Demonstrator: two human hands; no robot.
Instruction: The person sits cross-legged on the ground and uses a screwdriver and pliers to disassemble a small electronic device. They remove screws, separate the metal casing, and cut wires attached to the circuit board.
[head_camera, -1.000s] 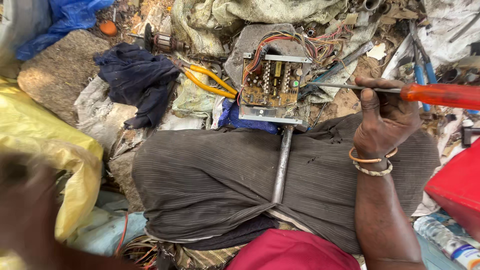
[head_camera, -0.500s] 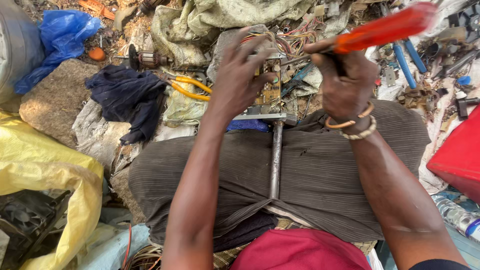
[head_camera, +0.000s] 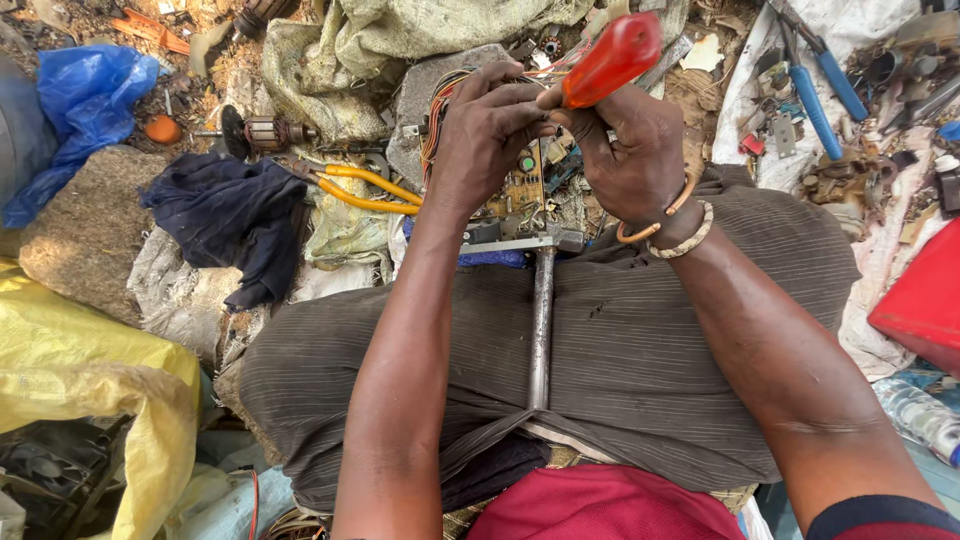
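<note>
Both hands (head_camera: 490, 130) have closed over the circuit board (head_camera: 525, 190).

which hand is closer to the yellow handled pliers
Left. The left hand rests on the circuit board unit, just right of the yellow-handled pliers. The right hand, gripping the red-handled screwdriver, sits farther right, beyond the left hand.

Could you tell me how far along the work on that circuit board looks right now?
Done: the board sits bare, out of any case, on a metal hammer head over the lap, its wires loose. In hand: the left hand steadies the board while the right hand grips a red-handled screwdriver at it. Left: parts still sit on the board and the wires remain attached.
</note>
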